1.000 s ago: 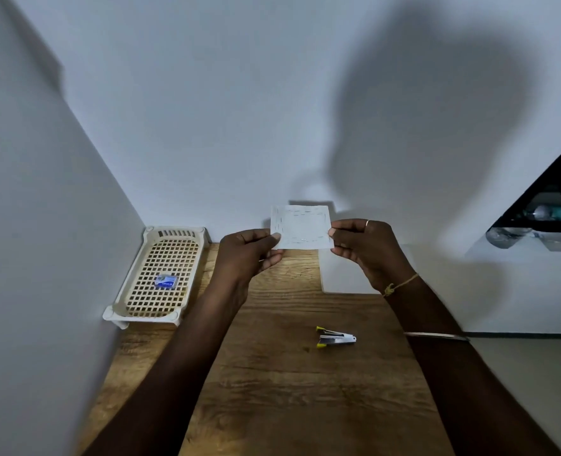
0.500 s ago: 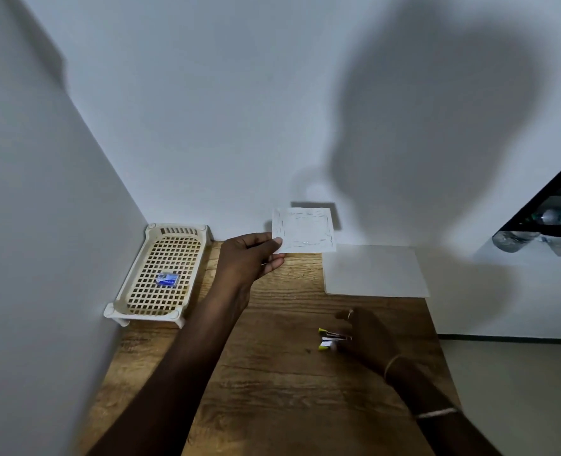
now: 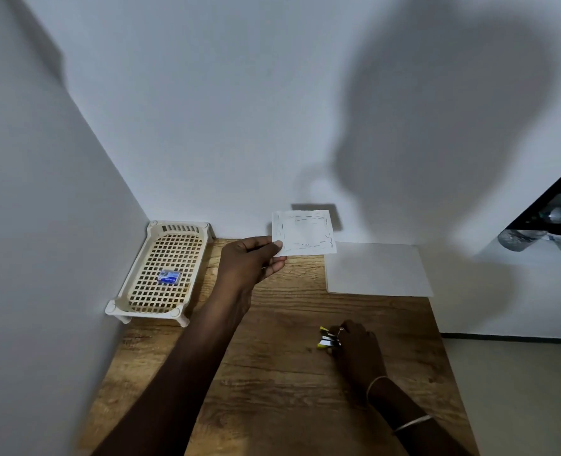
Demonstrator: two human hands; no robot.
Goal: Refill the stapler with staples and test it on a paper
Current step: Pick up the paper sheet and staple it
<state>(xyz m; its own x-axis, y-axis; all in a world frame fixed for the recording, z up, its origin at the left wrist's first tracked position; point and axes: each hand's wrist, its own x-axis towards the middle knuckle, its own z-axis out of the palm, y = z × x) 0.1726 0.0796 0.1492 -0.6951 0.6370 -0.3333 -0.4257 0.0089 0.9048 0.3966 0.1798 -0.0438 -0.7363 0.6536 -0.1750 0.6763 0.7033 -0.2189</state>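
**deskwatcher:** Holding is being done by the left hand (image 3: 249,261) only: a small square paper (image 3: 303,232) is pinched by its lower left corner between thumb and fingers (image 3: 277,249) and kept up in the air over the far edge of the worktop (image 3: 272,373). Rows of staples can be seen all round the paper's border. Not sure how many, too small to count.

**stapled_out:** And the stapler?

**deskwatcher:** The stapler (image 3: 327,339) is lying on the worktop toward the right edge, about halfway back, yellow tips showing. It's being covered from the right by the right hand (image 3: 358,350), whose fingers are curled onto its rear end. Whether it's properly gripped or just touched can't be told, since the contact is hidden by the hand itself.

**stapled_out:** Anything else on there?

**deskwatcher:** A larger white sheet (image 3: 378,269) is laid flat at the far right corner, apart from the stapler. A cream slotted tray (image 3: 131,291) is parked in the far left corner against the walls, and a little blue staple box (image 3: 169,277) is sitting in the middle of it.
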